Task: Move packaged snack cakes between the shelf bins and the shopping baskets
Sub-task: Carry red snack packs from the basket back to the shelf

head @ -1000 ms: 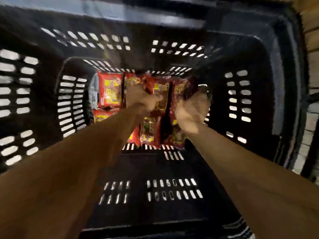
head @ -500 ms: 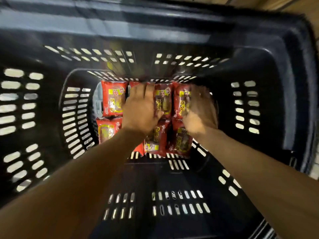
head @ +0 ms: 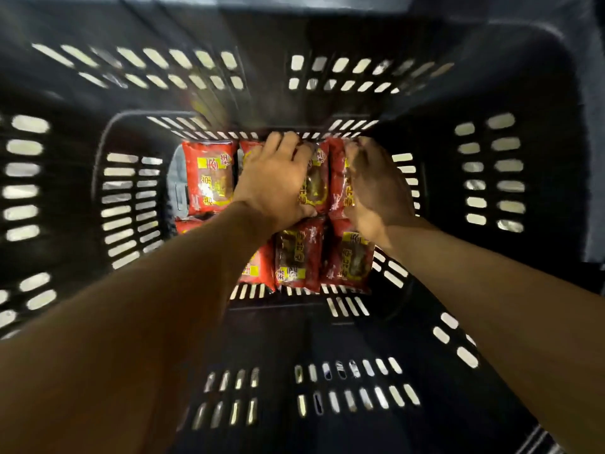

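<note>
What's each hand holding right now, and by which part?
Left hand lies on the far-row snack packs, fingers curled over their far ends. Right hand does the same on the neighbouring pack. Whether either truly grips cannot be told.

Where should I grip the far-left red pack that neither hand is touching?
Take the far-left red pack from above, pinching its long side edges. It lies flat on the basket floor, face up, with a gap showing on its left side for a finger.
</note>
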